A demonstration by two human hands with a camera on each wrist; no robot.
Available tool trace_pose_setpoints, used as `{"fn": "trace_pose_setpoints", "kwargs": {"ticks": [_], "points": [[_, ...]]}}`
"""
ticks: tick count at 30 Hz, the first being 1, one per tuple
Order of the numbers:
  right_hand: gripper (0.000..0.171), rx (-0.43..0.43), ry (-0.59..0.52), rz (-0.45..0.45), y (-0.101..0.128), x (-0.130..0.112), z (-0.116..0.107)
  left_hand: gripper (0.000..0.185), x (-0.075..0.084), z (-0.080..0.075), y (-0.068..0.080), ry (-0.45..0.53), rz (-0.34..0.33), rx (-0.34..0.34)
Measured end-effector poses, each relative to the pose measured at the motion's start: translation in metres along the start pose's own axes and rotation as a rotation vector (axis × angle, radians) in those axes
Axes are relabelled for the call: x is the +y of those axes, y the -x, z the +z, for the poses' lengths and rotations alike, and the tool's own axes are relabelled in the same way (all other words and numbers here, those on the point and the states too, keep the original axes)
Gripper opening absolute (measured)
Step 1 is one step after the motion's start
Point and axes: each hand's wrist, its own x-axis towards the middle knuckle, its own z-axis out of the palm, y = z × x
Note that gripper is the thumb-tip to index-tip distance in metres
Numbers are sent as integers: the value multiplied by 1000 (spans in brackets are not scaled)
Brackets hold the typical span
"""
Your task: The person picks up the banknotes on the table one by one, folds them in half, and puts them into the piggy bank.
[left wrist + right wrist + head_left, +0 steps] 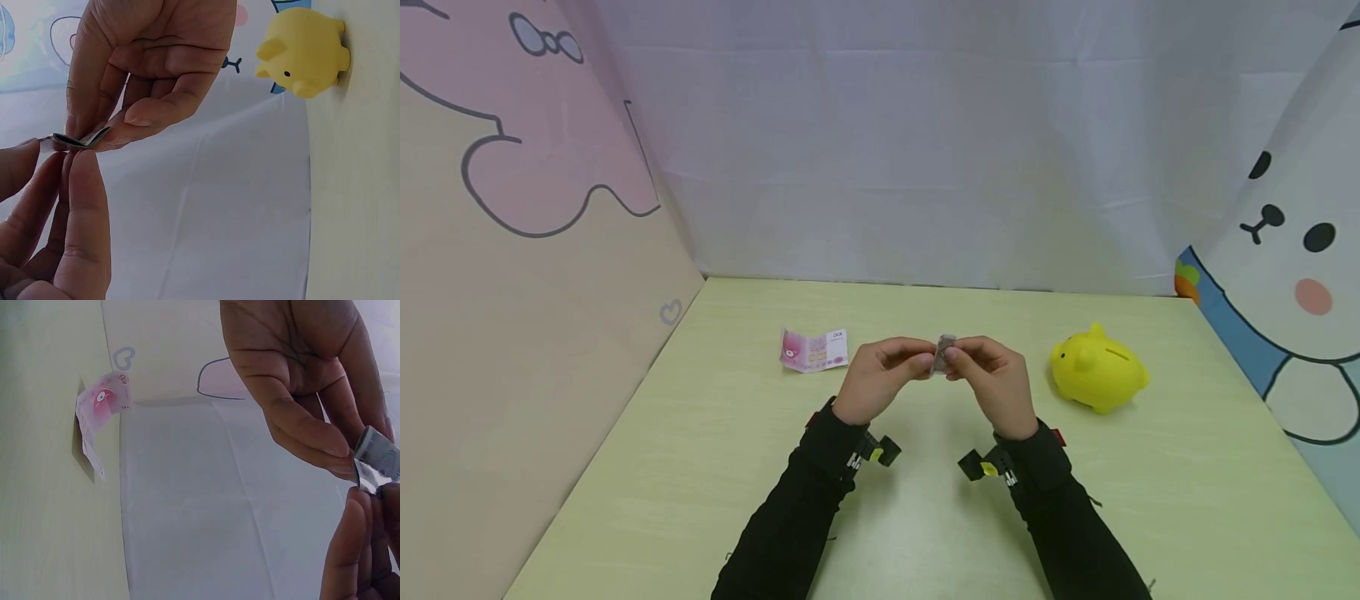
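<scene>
Both hands meet above the middle of the pale green table (925, 533) and pinch one small folded grey banknote (943, 355) between them. My left hand (919, 363) holds its left side with thumb and fingertips. My right hand (961, 360) pinches the right side. In the left wrist view the folded banknote (78, 140) shows edge-on as a thin V, between the left fingers (81, 206) below and the right hand (150, 69) above. The right wrist view shows the banknote (378, 461) creased between both hands.
A folded pink banknote (814, 350) stands tented on the table to the left of the hands, also in the right wrist view (100, 409). A yellow piggy bank (1097, 369) sits to the right. Printed cloth walls close in the table at left, back and right.
</scene>
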Motion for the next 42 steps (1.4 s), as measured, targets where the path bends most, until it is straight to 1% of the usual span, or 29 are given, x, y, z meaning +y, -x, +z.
{"fn": "trace_pose_setpoints", "kwargs": {"ticks": [7,16,22,27,31,42], "points": [[21,3,-10,-4,0,0,1,24,-1,2,-1,-16,-27,7],[19,18,-3,-43,1,2,4,22,0,7,0,-54,-30,31],[18,28,16,-63,1,3,6,22,0,8,-1,-57,-35,49],[17,29,16,-53,1,4,7,21,0,9,-1,-42,-41,67],[18,14,26,-43,1,4,7,19,-1,9,-1,-47,-43,77],[19,-49,54,-54,1,0,2,19,-1,8,-2,-37,-51,58]]}}
